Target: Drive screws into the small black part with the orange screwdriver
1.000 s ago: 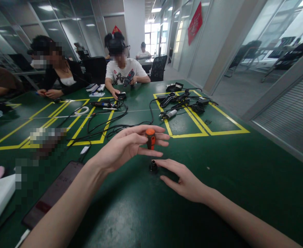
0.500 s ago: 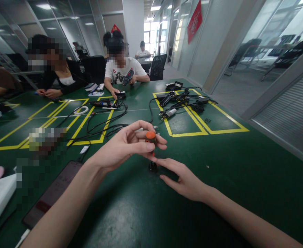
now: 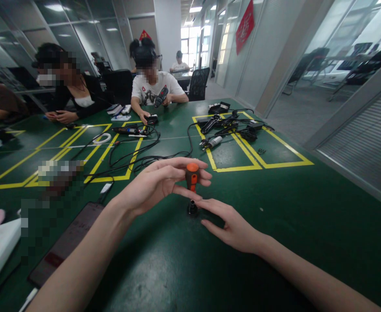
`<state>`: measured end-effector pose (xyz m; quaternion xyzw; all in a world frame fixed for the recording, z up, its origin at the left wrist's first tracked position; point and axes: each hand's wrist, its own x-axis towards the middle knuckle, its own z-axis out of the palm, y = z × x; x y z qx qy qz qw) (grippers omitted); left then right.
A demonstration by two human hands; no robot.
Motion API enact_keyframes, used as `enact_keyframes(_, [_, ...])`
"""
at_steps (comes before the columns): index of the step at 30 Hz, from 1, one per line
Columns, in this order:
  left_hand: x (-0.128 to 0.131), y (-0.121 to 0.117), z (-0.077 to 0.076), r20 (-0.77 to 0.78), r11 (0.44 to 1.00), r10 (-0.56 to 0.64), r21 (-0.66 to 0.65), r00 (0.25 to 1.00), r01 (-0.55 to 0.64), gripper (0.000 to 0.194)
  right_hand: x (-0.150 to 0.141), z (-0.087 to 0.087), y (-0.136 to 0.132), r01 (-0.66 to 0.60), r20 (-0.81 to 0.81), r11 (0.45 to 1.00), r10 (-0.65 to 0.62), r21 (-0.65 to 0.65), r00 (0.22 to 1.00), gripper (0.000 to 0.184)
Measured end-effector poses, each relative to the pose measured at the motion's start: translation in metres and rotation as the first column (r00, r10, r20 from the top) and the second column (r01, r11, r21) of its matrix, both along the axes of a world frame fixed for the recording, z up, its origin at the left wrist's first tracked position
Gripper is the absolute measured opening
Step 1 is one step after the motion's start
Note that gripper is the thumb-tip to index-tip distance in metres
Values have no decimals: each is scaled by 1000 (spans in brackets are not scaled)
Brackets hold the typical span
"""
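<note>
Under the left hand [image 3: 154, 184], the screwdriver [image 3: 192, 175] shaft stays hidden.

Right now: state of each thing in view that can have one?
left hand: fingers closed on the orange-handled screwdriver
screwdriver: upright, tip down in the small black part
right hand: open, fingertips at the black part
black part: standing on the green table
phone: flat, screen dark

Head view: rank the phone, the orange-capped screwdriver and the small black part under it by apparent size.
1. phone, largest, though nearest the camera.
2. orange-capped screwdriver, held by the left hand.
3. small black part, at the right hand fingertips.
</note>
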<state>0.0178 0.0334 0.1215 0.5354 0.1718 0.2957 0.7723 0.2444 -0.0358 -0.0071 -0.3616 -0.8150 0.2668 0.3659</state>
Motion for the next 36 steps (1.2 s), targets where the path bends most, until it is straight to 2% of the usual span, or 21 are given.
enact_keyframes(5, [1, -5, 1, -32, 998, 54, 15, 998, -53, 20, 1, -1, 0, -8, -1, 1000, 8, -6, 1000, 49])
enact_keyframes(10, [1, -6, 2, -31, 998, 56, 18, 998, -56, 24, 0, -1, 1, -7, 10, 1000, 7, 1, 1000, 50])
enact_keyframes(14, [0, -4, 1, -16, 999, 40, -1, 999, -40, 21, 0, 1, 0, -6, 12, 1000, 6, -16, 1000, 49])
enact_keyframes(18, [1, -1, -1, -29, 999, 36, -30, 999, -37, 27, 0, 2, 0, -10, 13, 1000, 11, -23, 1000, 49])
enact_keyframes(27, [1, -6, 3, -45, 998, 59, -15, 997, -60, 17, 0, -1, 1, -17, -8, 1000, 17, -21, 1000, 49])
enact_keyframes(36, [1, -6, 1, -51, 999, 37, -31, 998, -39, 28, 0, 1, 1, -20, 4, 1000, 20, 5, 1000, 55])
